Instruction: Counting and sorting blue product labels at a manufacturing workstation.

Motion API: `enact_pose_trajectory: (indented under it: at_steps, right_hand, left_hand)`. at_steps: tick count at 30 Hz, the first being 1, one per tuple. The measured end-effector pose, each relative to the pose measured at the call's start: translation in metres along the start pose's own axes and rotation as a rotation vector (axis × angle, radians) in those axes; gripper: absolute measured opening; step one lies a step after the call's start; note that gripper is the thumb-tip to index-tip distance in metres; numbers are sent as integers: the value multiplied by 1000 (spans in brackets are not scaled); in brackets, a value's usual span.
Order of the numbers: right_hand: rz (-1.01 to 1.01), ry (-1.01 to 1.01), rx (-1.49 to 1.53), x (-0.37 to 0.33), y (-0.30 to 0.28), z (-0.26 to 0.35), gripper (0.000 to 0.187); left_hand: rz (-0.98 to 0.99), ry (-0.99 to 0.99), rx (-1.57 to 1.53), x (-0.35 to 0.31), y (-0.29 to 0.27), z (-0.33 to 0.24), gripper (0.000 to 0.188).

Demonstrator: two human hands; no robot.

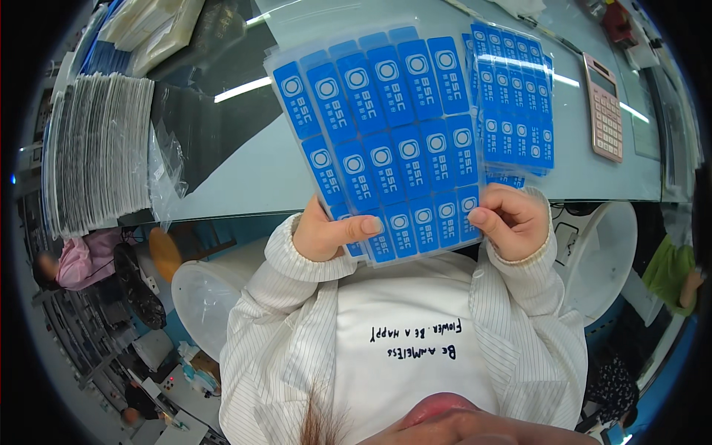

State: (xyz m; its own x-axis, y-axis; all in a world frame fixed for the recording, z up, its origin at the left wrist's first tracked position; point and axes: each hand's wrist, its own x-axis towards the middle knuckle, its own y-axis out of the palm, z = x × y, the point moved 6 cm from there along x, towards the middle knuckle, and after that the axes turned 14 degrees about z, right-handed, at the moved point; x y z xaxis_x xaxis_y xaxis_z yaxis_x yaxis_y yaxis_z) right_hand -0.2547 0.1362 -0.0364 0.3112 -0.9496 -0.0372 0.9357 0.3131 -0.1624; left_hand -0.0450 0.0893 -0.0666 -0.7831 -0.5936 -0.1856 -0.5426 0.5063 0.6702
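A few overlapping sheets of blue labels, with white printing on each label and clear margins, are held up over the near edge of the table. My left hand grips their lower left part, thumb lying on top and fingers hidden underneath. At the lower right corner my right hand pinches the sheets between thumb and forefinger. Just beyond my right hand, a pile of similar blue label sheets lies on the glass-topped table.
A tall stack of thin sheets stands at the left, with crumpled clear plastic beside it. Bagged papers lie at the far left. A pink calculator rests at the right. White bins stand below the table edge.
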Motion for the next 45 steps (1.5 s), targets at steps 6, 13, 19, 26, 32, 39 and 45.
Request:
enact_pose_trajectory:
  at_steps: [6,13,19,26,32,39,45]
  right_hand:
    - [84,167,286,-6,7,-11,14]
    - [106,-165,-88,0,4,-5,13]
    - [-53,111,451,-10,6,-17,33]
    - [-16,109,433,-12,-5,-12,39]
    - [-247,93,332,-13,-21,-18,39]
    - [-775,11,88,-29,-92,-26,36]
    - [-802,181,-847,-16,-83,4,34]
  left_hand:
    - [6,-34,50,-3,-1,-2,77]
    - [-37,2,81,-7,-4,-5,79]
    - [-35,-30,49,-5,-1,-4,79]
    - [-16,24,-20,-6,1,-6,78]
    - [-81,89,0,-4,-2,-13,75]
    - [-147,143,51,-12,-14,-21,74]
    - [-121,122,55,-11,-5,-18,74]
